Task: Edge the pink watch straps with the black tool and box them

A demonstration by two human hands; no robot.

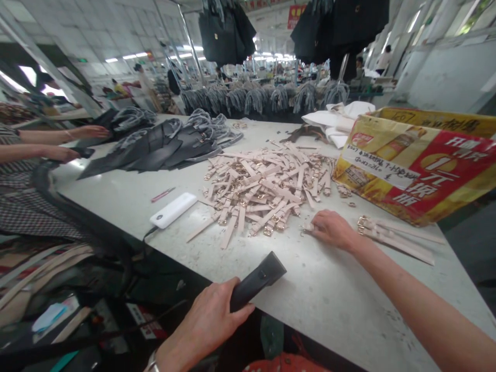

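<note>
My left hand (207,320) is closed round a dark black piece (258,281) with a wide flat end and a band across it, held above the table's near edge. It is shaped like a hair clipper, but its exact kind I cannot tell. On the tabletop, my right hand (333,230) has its fingertips pinched together at a small pale piece with metal (308,227), partly hidden by the fingers. Just beyond lies a heap of beige buckle straps (263,186) with gold buckles. A few more beige straps (399,237) lie right of my right wrist.
A yellow and red carton (418,165) stands at the right. A white power bank (173,210) with a cable and a thin red tool (163,195) lie left. Grey-black bag pieces (166,142) are stacked behind, near a co-worker's hands (73,144). Black bags (225,36) hang overhead.
</note>
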